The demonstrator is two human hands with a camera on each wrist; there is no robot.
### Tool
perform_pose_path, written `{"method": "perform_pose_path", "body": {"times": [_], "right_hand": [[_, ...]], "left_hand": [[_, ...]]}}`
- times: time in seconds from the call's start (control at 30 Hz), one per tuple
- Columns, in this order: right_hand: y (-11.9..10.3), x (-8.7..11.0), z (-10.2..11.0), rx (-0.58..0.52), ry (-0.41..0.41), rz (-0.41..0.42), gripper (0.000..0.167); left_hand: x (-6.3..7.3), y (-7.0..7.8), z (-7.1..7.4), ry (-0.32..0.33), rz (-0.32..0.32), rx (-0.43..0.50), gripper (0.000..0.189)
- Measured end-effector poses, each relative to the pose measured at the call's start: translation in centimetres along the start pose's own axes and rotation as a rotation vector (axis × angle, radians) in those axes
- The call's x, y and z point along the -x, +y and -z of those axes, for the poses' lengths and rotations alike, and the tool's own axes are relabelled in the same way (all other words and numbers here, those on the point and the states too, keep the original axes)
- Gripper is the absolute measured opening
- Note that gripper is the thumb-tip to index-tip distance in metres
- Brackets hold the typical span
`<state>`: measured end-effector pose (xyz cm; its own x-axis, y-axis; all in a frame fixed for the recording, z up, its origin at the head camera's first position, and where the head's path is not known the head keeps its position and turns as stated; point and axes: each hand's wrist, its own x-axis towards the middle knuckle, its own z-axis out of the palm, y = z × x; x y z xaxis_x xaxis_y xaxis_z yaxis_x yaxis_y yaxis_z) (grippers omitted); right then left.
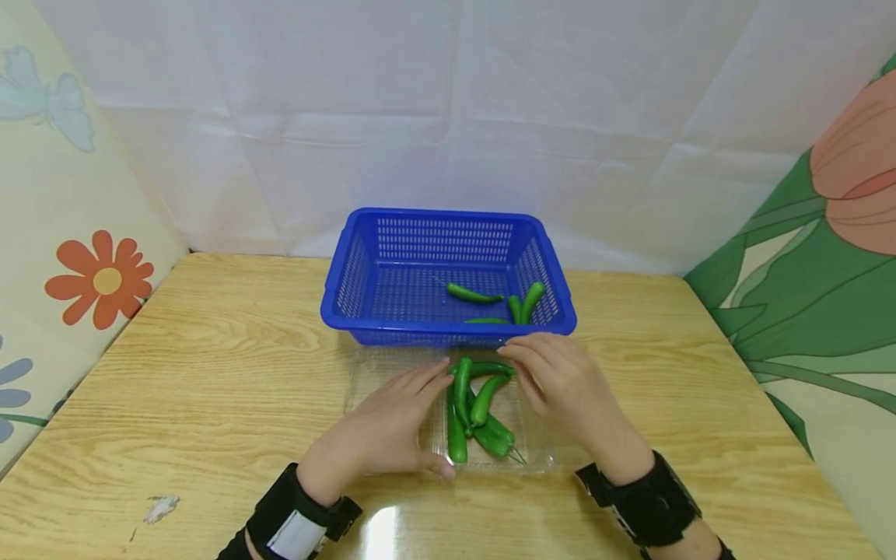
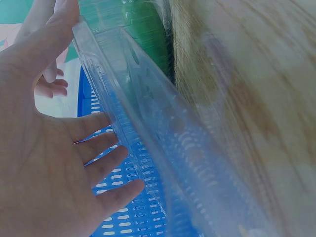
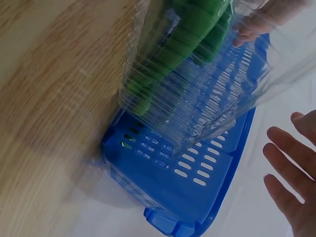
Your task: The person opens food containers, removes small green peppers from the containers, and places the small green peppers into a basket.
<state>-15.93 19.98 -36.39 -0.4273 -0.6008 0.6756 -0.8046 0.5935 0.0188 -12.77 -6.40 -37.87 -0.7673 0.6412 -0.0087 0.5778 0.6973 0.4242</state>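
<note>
A clear plastic container lies on the table with several green chili peppers piled inside. My left hand spreads over its left side, thumb near the front edge. In the left wrist view the fingers are loosely extended beside the clear wall, and the fingertips seem to touch it. My right hand hovers at the right back of the container. Its fingers look relaxed and apart from the plastic in the right wrist view, with nothing held.
Directly behind the container stands a blue perforated basket. Several green peppers lie in its right part. A white cloth hangs behind the wooden table, and printed panels flank it.
</note>
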Motion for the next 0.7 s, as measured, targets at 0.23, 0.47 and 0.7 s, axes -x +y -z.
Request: {"method": "perform_pose_path", "body": {"times": [0.23, 0.47, 0.7], "right_hand": [[-0.39, -0.19, -0.14, -0.014, -0.012, 0.019, 0.038], [-0.56, -0.06, -0.35, -0.043, -0.043, 0.030, 0.039], [-0.68, 0.02, -0.73, -0.055, -0.049, 0.071, 0.045]], "left_hand": [[0.03, -0.05, -0.06, 0.007, -0.004, -0.003, 0.116], [0.07, 0.01, -0.02, 0.002, -0.001, 0.000, 0.116], [0.07, -0.01, -0.01, 0.002, -0.002, 0.005, 0.115]]}}
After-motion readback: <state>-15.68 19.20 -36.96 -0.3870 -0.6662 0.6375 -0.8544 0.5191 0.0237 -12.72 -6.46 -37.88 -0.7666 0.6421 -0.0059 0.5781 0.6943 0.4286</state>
